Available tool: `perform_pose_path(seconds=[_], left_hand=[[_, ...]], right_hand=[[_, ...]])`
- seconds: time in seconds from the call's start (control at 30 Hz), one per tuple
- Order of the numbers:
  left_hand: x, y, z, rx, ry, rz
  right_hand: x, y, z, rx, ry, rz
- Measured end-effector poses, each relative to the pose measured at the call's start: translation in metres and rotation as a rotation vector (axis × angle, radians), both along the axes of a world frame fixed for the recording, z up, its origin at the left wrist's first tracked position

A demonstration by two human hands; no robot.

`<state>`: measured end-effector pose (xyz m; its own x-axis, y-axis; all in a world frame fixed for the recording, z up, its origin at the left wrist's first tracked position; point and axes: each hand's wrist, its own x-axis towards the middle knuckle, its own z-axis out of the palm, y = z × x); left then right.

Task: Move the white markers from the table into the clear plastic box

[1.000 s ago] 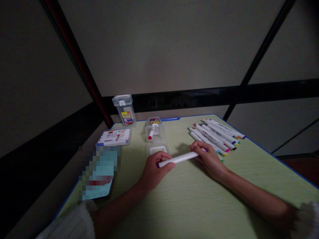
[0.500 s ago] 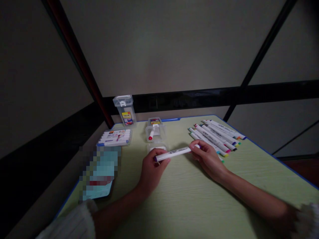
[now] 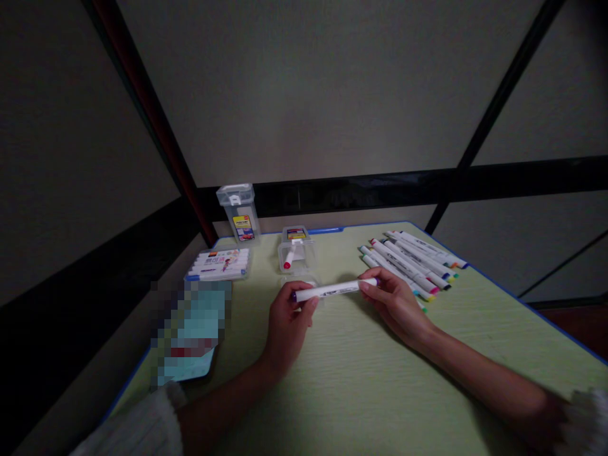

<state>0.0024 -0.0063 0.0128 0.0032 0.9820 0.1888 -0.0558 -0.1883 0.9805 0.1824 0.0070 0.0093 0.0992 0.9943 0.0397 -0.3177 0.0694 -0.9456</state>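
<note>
A white marker with purple ends (image 3: 338,289) is held nearly level above the table between my two hands. My left hand (image 3: 291,323) pinches its left end, and my right hand (image 3: 392,301) grips the right end. Just beyond the marker lies a clear plastic box (image 3: 304,255) on its side with its lid open toward me; a red-tipped marker (image 3: 289,256) rests in it. The lid is partly hidden behind my left hand and the marker. To the right of my right hand, several white markers with coloured ends (image 3: 403,263) lie in a loose pile.
An upright clear box (image 3: 242,218) with a closed lid stands at the back left. In front of it lies a flat pack of white pens (image 3: 218,264), then a blurred-out teal rectangular object (image 3: 194,354). The blue-edged table (image 3: 361,392) meets a wall panel behind.
The marker has turned slightly in my hands, and its printed side now faces me more. My left fingers have shifted on its end. The other things stay where they were.
</note>
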Motion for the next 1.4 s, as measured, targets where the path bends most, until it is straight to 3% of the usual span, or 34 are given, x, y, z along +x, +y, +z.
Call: perform_pose_path(seconds=[0.3, 0.67, 0.93, 1.13, 1.4], left_hand=[[-0.001, 0.003, 0.001, 0.055, -0.139, 0.126], [-0.002, -0.003, 0.004, 0.077, -0.095, 0.09], [-0.008, -0.013, -0.01, 0.431, 0.182, 0.158], [-0.02, -0.015, 0.003, 0.857, 0.378, 0.255], [-0.025, -0.009, 0.008, 0.992, 0.512, 0.379]], right_hand=[[-0.001, -0.003, 0.001, -0.026, 0.046, 0.115], [0.002, 0.001, -0.001, -0.09, 0.198, 0.11], [0.006, 0.005, -0.007, -0.16, 0.278, 0.146], [0.005, 0.003, -0.002, -0.185, 0.283, 0.175], [0.006, 0.003, -0.001, -0.176, 0.232, 0.215]])
